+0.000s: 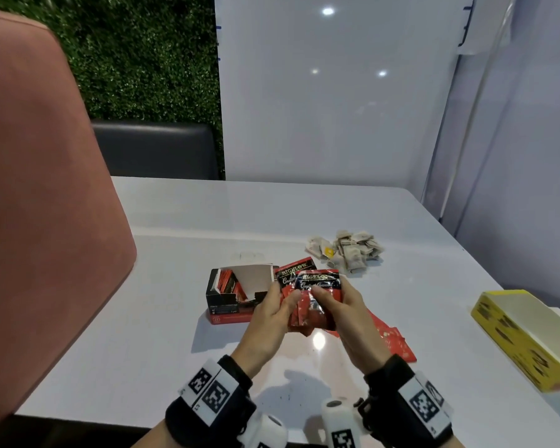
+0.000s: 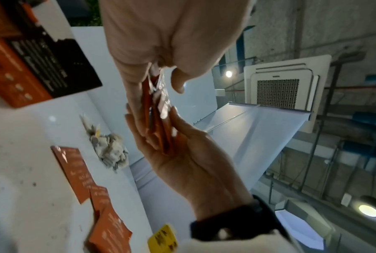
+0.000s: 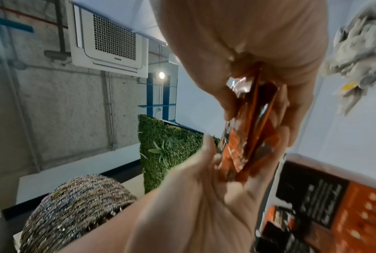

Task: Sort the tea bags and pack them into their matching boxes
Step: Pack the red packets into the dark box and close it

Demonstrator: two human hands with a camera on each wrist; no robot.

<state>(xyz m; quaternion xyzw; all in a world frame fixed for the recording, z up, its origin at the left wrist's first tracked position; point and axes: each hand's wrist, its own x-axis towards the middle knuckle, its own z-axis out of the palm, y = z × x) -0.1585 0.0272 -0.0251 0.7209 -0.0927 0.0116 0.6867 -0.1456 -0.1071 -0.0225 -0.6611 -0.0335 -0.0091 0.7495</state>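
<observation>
Both hands are meeting above the glossy white desk (image 1: 181,318) and are gripping one shared bundle of red and black foil tea bag sachets (image 1: 314,294): the left hand (image 1: 272,321) is curling its fingers around the bundle's left edge, and the right hand (image 1: 346,315) is clamping the right edge between thumb and fingers. The bundle is standing roughly upright between the palms, its printed black tops fanning out above the fingertips. In the left wrist view the left hand (image 2: 161,42) is pinching the sachets edge-on while the right hand (image 2: 193,154) is cupping them from the other side. Just beyond the left hand, an open red and black cardboard tea box (image 1: 236,295) is sitting on the desk with its flap raised and more red sachets showing inside. Beyond the right hand, a loose heap of pale paper tea bags with strings and a yellow tag (image 1: 346,250) is lying on the desk. Under and just to the right of the right hand, several loose red foil sachets (image 1: 392,341) are lying flat. Well off to the right of the right hand, a yellow rectangular cardboard box (image 1: 524,334) is resting near the desk edge. A pink upholstered chair back (image 1: 39,189) is filling the space to the left of the left hand.
</observation>
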